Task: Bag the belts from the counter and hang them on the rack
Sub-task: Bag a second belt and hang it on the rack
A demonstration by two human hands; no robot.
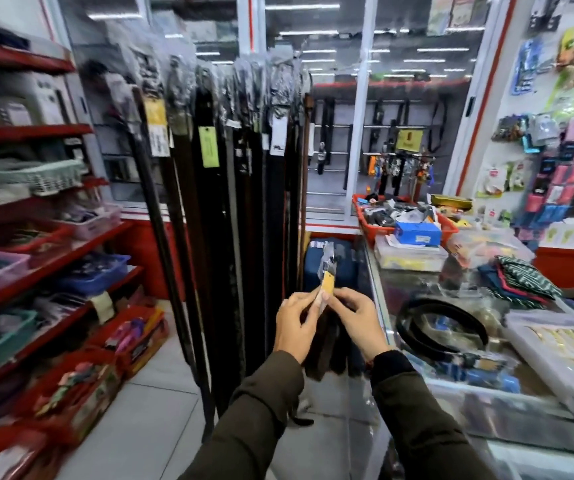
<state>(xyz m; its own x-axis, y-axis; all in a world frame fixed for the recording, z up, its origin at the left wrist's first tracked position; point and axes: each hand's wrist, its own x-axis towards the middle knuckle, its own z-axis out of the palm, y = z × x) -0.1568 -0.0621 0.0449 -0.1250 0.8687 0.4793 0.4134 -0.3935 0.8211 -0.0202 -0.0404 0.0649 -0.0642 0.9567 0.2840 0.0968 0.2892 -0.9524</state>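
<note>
Both hands pinch 1 bagged belt (327,271) by its yellow tag (327,288): left hand (292,322) from the left, right hand (356,322) from the right, fingertips closed on it. Its dark strap hangs below them, beside the counter (413,382). Another belt (441,327) lies coiled on the glass; the rack (230,174) of bagged belts stands just behind.

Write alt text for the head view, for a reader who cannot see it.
Both hands, left hand and right hand, pinch the top of a belt with a yellow tag, in front of a rack of bagged belts. Another black belt lies coiled on the glass counter.
</note>
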